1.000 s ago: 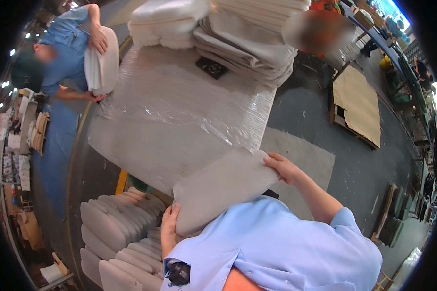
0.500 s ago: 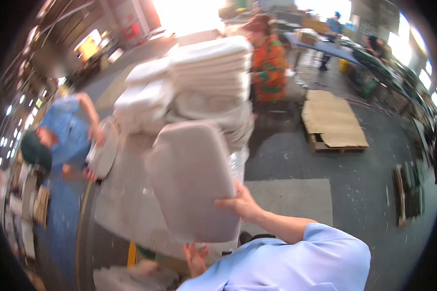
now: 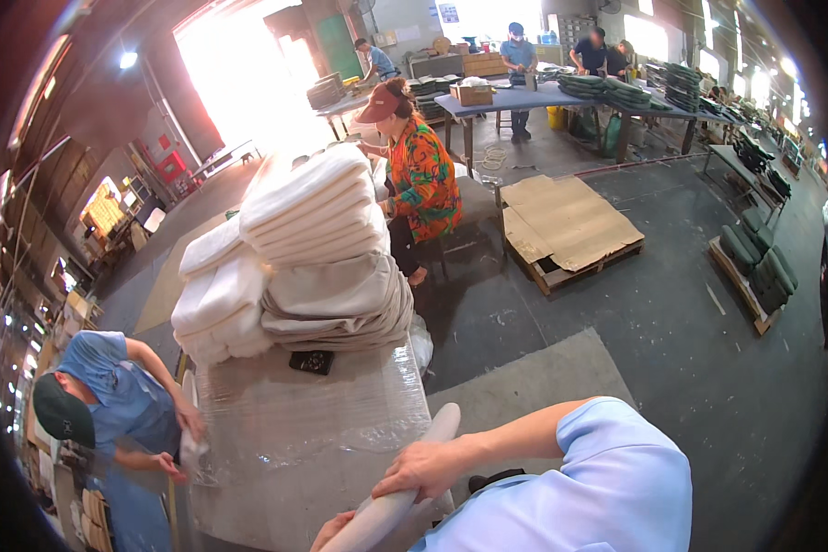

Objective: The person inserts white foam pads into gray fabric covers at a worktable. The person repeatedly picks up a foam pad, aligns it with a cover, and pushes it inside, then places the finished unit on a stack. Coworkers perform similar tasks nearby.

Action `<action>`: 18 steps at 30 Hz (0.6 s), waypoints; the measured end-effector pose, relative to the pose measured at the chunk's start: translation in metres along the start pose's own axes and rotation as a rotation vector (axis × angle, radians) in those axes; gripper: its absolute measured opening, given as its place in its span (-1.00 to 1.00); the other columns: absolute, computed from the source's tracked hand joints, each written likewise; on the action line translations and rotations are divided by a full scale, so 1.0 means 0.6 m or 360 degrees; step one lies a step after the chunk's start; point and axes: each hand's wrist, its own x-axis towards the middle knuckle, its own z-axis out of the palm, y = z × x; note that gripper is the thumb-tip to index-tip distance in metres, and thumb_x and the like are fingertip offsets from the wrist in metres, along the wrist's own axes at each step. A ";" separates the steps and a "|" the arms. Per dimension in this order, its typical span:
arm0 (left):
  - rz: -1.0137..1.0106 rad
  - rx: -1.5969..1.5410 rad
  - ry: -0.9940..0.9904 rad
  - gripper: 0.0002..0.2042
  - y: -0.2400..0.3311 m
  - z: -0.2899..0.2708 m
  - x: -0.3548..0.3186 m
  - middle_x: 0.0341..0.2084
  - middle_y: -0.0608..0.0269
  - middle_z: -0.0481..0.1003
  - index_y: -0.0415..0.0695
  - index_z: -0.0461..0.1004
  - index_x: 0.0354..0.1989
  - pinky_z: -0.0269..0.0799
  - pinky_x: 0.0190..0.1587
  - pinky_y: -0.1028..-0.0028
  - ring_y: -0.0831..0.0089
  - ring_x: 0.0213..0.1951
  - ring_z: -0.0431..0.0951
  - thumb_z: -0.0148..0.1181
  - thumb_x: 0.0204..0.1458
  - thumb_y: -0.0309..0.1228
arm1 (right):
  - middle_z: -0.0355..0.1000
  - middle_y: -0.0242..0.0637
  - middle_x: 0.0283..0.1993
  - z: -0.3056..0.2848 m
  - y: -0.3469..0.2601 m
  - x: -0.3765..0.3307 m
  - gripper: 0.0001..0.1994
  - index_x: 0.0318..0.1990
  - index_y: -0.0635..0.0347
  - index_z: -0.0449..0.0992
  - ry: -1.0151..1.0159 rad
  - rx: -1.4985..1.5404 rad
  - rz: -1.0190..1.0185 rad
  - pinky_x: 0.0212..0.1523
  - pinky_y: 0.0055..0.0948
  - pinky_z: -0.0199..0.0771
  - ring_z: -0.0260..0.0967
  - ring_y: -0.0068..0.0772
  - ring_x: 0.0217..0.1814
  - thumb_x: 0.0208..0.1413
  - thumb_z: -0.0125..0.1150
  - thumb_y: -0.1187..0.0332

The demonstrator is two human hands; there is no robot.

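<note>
Pale grey pad (image 3: 377,523), close to me at the near right of the table (image 3: 276,492), seen mostly along its narrow side. My right hand (image 3: 423,467) is closed over it, fingers bent round the side, below the far end. My left hand (image 3: 331,531) touches it lower down, at the near left; only part shows, so I cannot tell how tightly it has closed. Whether the pad meets the table I cannot tell either.

If my right fingers slackened, I judge the pad could twist or slip toward my left, since the other hold is unsure. Its near end is out of view, so it could knock something I don't see. The film (image 3: 359,446) looks slick and wrinkled; a pad leaned on it might skid. A hard pinch might dent the pad.

Its long axis slants from near left to far right, the rounded end pointing far right, clear of my knuckles. Farther off stand a grey stack (image 3: 340,299) and a black packet (image 3: 311,362); a co-worker (image 3: 138,405) bends at the left.
</note>
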 end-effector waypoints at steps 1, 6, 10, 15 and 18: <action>-0.0071 0.0110 -0.0019 -0.42 0.009 -0.002 0.017 0.04 -0.07 0.64 -0.15 0.48 0.35 0.58 0.07 0.00 0.06 0.00 0.64 0.18 0.33 0.03 | 0.59 -0.10 0.17 0.009 0.002 0.007 -0.21 0.40 0.08 0.38 -0.0094 -0.0047 0.0004 0.17 0.01 0.52 0.55 0.07 0.19 -0.08 0.55 0.40; -0.0210 0.0386 0.0041 -0.45 0.012 -0.013 0.062 0.03 -0.05 0.64 -0.17 0.49 0.33 0.59 0.04 0.07 0.10 -0.02 0.64 0.22 0.32 -0.03 | 0.57 -0.18 0.11 0.036 -0.013 0.038 -0.24 0.38 0.04 0.38 -0.0216 -0.0317 -0.0110 0.18 0.00 0.47 0.54 0.01 0.15 -0.07 0.50 0.37; -0.0180 0.0493 0.0116 -0.47 -0.025 -0.005 0.103 0.01 -0.04 0.65 -0.20 0.51 0.31 0.59 0.02 0.12 0.13 -0.03 0.65 0.26 0.31 -0.07 | 0.56 -0.22 0.09 0.093 0.004 0.042 -0.23 0.39 0.01 0.37 -0.0318 -0.0463 -0.0072 0.17 -0.02 0.46 0.53 -0.04 0.11 -0.08 0.47 0.33; 0.0057 0.0573 0.0346 -0.49 -0.088 -0.010 0.112 -0.01 -0.02 0.66 -0.22 0.53 0.29 0.59 -0.01 0.18 0.18 -0.05 0.65 0.30 0.30 -0.13 | 0.59 -0.09 0.10 0.138 0.025 0.088 -0.30 0.36 0.08 0.45 -0.0813 0.0038 -0.0083 0.17 0.07 0.49 0.54 0.12 0.13 -0.03 0.46 0.31; 0.0147 0.0960 0.0658 -0.67 -0.095 0.000 0.132 -0.13 0.12 0.68 -0.25 0.62 0.12 0.54 -0.14 0.31 0.37 -0.14 0.63 0.34 0.26 -0.34 | 0.60 0.00 0.14 0.145 0.121 0.138 -0.32 0.35 0.10 0.50 -0.0960 0.0629 0.0304 0.18 0.09 0.50 0.53 0.18 0.17 0.00 0.47 0.24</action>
